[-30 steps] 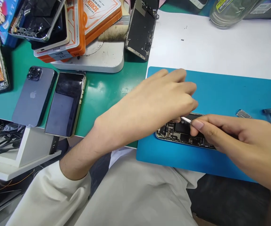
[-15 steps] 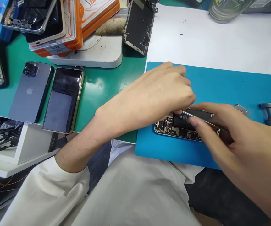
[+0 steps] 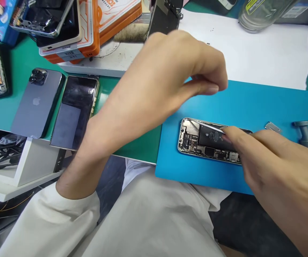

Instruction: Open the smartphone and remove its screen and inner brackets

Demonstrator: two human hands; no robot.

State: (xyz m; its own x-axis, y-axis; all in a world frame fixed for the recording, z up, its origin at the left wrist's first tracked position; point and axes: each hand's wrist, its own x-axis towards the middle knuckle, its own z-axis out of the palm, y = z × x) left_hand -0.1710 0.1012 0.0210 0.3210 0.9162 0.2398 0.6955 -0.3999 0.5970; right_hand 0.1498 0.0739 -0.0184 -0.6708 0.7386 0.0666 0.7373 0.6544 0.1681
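Observation:
An opened phone [image 3: 194,148] lies on the blue mat [image 3: 210,176], its circuit board and black battery [image 3: 210,137] exposed. My right hand [image 3: 261,150] grips slim silver tweezers [image 3: 210,126], whose points reach over the phone's upper left end. The fingers of that hand cover the phone's right end. Raised above the mat, up and left of the phone, my left hand [image 3: 186,67] is closed with thumb and fingers pressed together. Whether anything sits in that pinch cannot be seen.
A grey phone [image 3: 36,103] and a dark-screened phone [image 3: 75,110] lie at left. Orange boxes [image 3: 89,39] carry phone parts behind them. A small metal piece [image 3: 272,126] and a grey stand-like tool [image 3: 306,135] rest on the mat. White paper [image 3: 263,53] and a glass jar [image 3: 256,18] are beyond.
My left hand has lifted up and away from the phone, uncovering its left end. My right hand has turned more palm-down, the tweezers now pointing across the phone's upper left part.

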